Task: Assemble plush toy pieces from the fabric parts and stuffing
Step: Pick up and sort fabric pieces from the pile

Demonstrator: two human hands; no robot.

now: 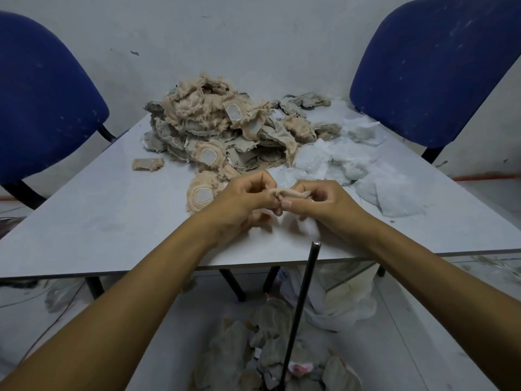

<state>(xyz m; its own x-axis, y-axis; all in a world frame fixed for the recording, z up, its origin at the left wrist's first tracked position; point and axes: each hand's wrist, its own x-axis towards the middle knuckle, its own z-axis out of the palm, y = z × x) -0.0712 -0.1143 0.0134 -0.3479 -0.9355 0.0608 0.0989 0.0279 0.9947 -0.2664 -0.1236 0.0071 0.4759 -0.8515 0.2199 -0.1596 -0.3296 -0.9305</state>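
Both hands meet just above the near middle of the pale grey laminate table (112, 215), each with fingers curled around the same small beige plush fabric piece (290, 193): the left hand (248, 198) pinches its left end between thumb and bent fingers, and the right hand (324, 201) grips its right end, thumbnail turned toward the camera. The piece is a short, rumpled, fuzzy roll of tan cloth stretched between the two hands, with a wisp of white stuffing (304, 224) showing just beneath them. No brand, label or writing can be read anywhere. At 11 o'clock from the hands, touching the left knuckles, lies a round beige plush part with a stitched white oval patch (201, 194). At 12 o'clock rises a heap of frayed beige and grey fabric parts (225, 128), several bearing the same white patches, with one small beige scrap (148, 164) lying apart at 10 o'clock. At 1 to 2 o'clock spreads loose white stuffing and thin white sheets (361, 170). Two blue upholstered chairs stand at the table's far corners, one at 10 o'clock (42, 103), one at 2 o'clock (431, 66). At 6 o'clock a thin black metal rod (301, 306) slants up to the table edge above a pile of grey-beige cloth pieces on the floor (253, 348).
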